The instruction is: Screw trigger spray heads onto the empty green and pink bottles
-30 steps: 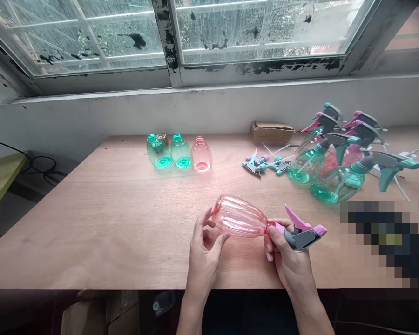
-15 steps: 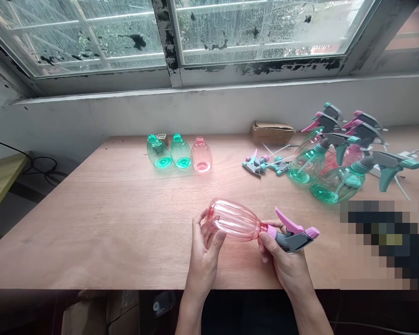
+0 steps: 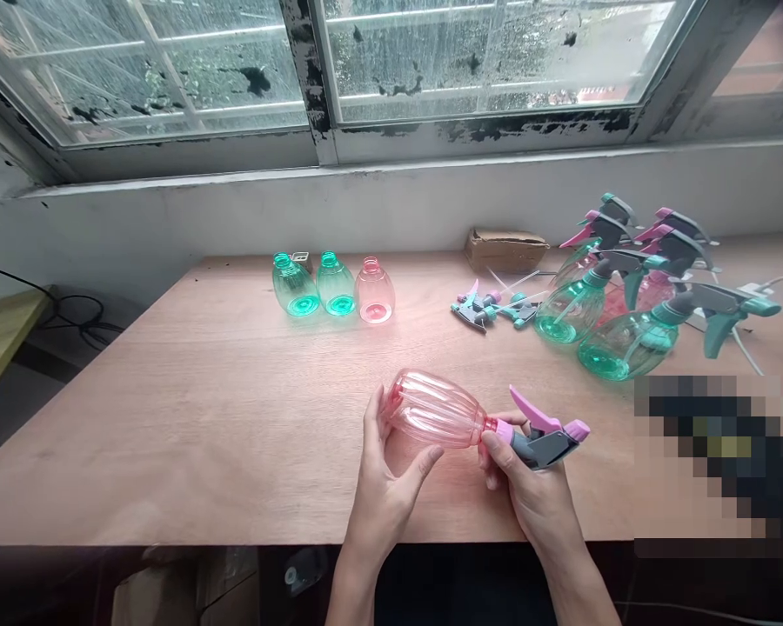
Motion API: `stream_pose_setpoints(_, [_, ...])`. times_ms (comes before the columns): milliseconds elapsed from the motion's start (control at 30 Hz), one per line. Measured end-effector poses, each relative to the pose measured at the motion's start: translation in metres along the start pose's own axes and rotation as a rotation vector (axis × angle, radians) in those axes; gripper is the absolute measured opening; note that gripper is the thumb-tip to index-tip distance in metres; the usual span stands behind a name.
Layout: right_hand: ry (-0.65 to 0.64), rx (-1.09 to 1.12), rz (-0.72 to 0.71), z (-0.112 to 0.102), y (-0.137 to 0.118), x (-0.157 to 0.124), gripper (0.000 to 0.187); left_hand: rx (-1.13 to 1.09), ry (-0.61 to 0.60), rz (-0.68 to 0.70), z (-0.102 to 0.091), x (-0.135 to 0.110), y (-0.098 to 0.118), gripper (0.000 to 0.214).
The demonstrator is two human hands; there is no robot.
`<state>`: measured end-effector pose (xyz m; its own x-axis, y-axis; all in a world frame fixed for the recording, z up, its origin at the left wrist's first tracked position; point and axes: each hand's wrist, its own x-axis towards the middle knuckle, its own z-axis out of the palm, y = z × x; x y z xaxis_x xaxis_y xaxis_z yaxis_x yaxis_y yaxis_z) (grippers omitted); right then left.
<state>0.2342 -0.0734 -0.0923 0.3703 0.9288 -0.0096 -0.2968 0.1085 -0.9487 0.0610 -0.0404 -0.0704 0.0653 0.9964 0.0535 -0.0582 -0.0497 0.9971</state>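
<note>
A clear pink spray bottle (image 3: 434,407) lies sideways in the air above the table, its base to the left. My left hand (image 3: 388,478) cups the base; the fingers go behind it and the thumb stretches along the lower side. At the neck, my right hand (image 3: 532,487) pinches the pink collar (image 3: 505,431) between thumb and fingers. Beyond that hand juts the grey and pink trigger head (image 3: 545,439), its pink lever upward. Some fingers of both hands are hidden behind the bottle.
Two green bottles (image 3: 336,291) and a pink bottle (image 3: 375,296) without heads stand at the back. Loose trigger heads (image 3: 476,309) lie near a cardboard box (image 3: 505,250). Several assembled spray bottles (image 3: 632,343) crowd the right. A blurred dark patch (image 3: 724,443) covers the right front.
My left thumb has swung out to the right, and the fingers have straightened around the bottle's base. My right hand keeps its grip at the collar.
</note>
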Motion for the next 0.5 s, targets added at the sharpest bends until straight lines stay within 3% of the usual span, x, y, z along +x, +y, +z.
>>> stream_pose_setpoints(200, [-0.042,0.013,-0.018,-0.0036,0.0023,0.0013,0.027,-0.105,0.034,-0.079,-0.002,0.0019,0.003,0.067])
stream_pose_setpoints(500, [-0.047,0.048,-0.028,-0.0086,0.0051,0.0035,0.025,0.035,0.013,-0.006,-0.0026,0.0011,-0.0031,0.083])
